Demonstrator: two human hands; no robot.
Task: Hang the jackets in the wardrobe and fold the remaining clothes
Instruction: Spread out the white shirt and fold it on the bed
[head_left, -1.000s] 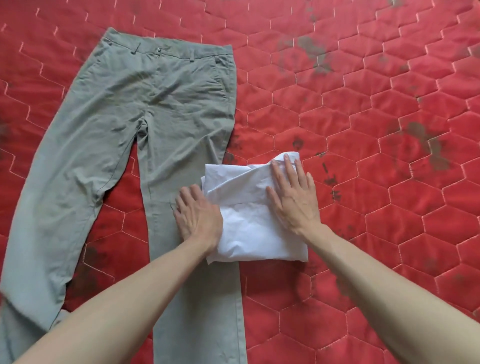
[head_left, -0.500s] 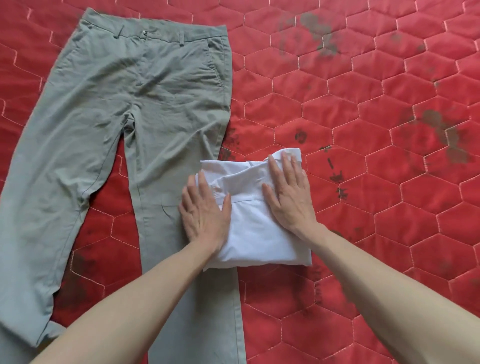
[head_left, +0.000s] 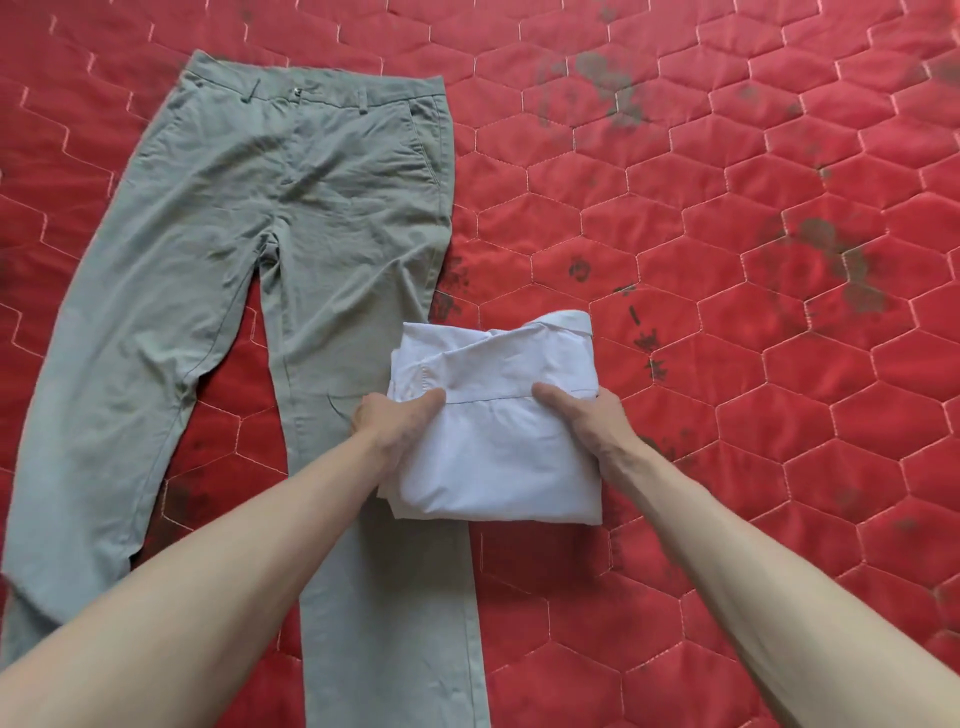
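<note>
Both hands held the folded white shirt (head_left: 498, 415) by its side edges. The left hand (head_left: 395, 423) gripped the shirt's left edge, thumb laid on top of the cloth and pointing inward, the fingers tucked beneath and out of sight. The right hand (head_left: 582, 423) gripped the opposite edge in like fashion, thumb on top, fingers curled under the fabric. The two thumbs lay along a stitched seam that crossed the shirt from side to side. Beyond the hands, the collar end of the shirt lay rumpled, with a cuff or collar band turned up at the far right corner. Whether the bundle rested on the surface or was lifted clear could not be told.

Under the left hand and the shirt's left edge lay a pair of grey-green trousers (head_left: 249, 249), spread flat and front up, waistband away from the person, one leg running beneath the left forearm and the other angled off further to the left. Everything lay on a red quilted mattress (head_left: 779, 467) stitched in a hexagon pattern, with dark smudges beyond and to the right of the hands.
</note>
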